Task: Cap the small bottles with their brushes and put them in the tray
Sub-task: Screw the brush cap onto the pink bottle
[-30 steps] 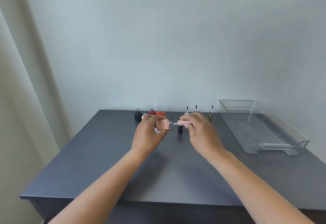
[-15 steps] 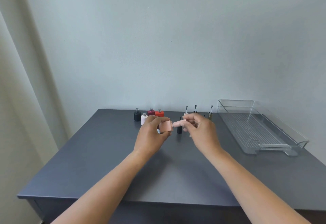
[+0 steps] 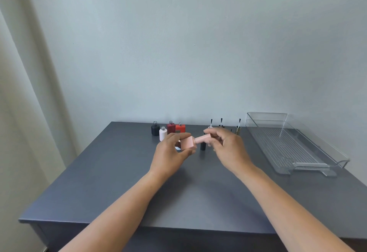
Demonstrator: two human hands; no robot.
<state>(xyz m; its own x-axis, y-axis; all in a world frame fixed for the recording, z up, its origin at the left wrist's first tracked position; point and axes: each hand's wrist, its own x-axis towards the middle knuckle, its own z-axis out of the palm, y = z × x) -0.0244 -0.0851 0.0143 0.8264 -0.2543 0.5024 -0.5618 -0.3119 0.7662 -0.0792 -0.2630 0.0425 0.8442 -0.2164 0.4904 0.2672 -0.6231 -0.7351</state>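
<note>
A: Entry, left side of the dark grey desk (image 3: pixel 99 172)?

B: Four uncapped bottles stand upright near the back edge: a black glass bottle (image 3: pixel 155 130), a small white bottle (image 3: pixel 163 135) just in front of it, a square dark red bottle (image 3: pixel 171 128), and a square orange-red bottle (image 3: pixel 180 128).

A: Left hand (image 3: pixel 170 152)?

B: Its fingers and thumb are curled round the square pale pink bottle (image 3: pixel 188 142). The bottle is held above the desk on its side, neck pointing right.

A: Right hand (image 3: pixel 228 148)?

B: Thumb and fingers pinch the pale pink cylindrical cap (image 3: pixel 203 138), which meets the bottle's neck. I cannot tell how far it is screwed on.

A: Around them?

B: A black cylindrical cap (image 3: pixel 202 146) stands on the desk just beyond the held pair. Behind the right hand, three caps stand brush-up: a white cap (image 3: pixel 211 127), another black one (image 3: pixel 221 125), and a gold cap (image 3: pixel 238 129).

A: Far right?

B: The clear plastic tray (image 3: pixel 297 152) sits on the desk, well apart from the pink bottle.
</note>
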